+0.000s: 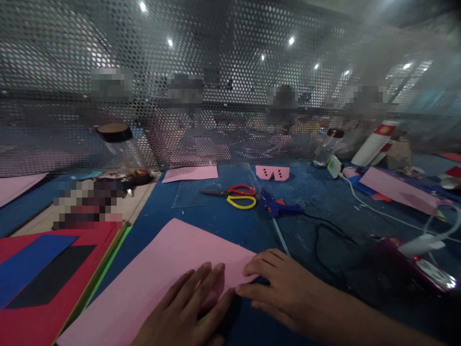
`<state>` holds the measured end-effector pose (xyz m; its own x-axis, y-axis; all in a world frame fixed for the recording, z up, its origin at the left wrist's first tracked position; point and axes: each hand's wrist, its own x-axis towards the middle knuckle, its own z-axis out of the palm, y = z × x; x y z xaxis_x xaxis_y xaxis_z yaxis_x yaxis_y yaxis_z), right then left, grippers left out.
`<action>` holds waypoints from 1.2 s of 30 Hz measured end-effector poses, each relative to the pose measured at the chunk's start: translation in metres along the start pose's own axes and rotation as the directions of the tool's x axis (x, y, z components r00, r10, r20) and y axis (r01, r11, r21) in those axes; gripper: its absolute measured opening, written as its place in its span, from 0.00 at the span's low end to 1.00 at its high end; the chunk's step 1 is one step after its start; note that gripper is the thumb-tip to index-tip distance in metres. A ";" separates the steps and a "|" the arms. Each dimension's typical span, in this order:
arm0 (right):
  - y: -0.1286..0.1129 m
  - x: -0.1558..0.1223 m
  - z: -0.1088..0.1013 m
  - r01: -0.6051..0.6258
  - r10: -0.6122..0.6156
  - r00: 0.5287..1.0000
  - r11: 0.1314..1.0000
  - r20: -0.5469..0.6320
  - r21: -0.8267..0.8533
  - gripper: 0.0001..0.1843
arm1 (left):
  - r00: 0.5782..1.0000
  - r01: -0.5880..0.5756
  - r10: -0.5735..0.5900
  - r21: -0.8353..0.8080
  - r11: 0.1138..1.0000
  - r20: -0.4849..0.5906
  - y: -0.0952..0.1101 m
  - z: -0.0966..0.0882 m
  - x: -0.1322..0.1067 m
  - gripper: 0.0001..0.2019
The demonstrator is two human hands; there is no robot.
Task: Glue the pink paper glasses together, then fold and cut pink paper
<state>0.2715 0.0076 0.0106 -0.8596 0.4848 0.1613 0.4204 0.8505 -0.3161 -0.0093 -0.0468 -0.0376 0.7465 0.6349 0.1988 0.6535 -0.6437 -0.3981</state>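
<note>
A large sheet of pink paper [158,274] lies at an angle on the blue table in front of me. My left hand [190,307] rests on its lower part with the fingers stretched out. At the sheet's right edge, my right hand [284,288] has its thumb and fingers closed on the paper. Beyond the sheet are scissors [241,196] with one red and one yellow handle loop. Beside them lies a blue glue gun [277,205] with a pale glue stick out of its back. Farther away sits a small pink paper cutout [272,173] with black squares.
Red, blue, black and green sheets [32,317] are stacked at left. A smaller pink paper [190,173] lies at the back. Clear jars [326,149] and a perforated metal screen [230,86] stand behind. To the right are a power strip [428,274], cables and white-and-red cups [374,144].
</note>
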 end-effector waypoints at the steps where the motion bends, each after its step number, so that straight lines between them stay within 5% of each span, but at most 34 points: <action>1: 0.000 0.000 0.000 -0.003 0.003 1.000 1.000 0.001 0.001 0.20 | 1.000 0.001 -0.001 -0.005 1.000 0.003 0.000 0.000 0.000 0.36; 21: 0.000 0.000 0.003 0.008 -0.008 1.000 0.999 0.008 -0.052 0.17 | 0.998 0.029 -0.033 -0.086 0.996 -0.046 0.002 0.002 -0.003 0.33; 36: 0.001 0.000 0.005 0.048 -0.050 0.999 0.992 -0.012 -0.120 0.18 | 0.998 -0.015 0.017 0.029 0.999 -0.054 -0.001 0.004 -0.001 0.32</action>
<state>0.2704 0.0072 0.0059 -0.8760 0.4439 0.1885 0.4100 0.8913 -0.1938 -0.0109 -0.0452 -0.0415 0.7631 0.5999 0.2406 0.6383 -0.6408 -0.4266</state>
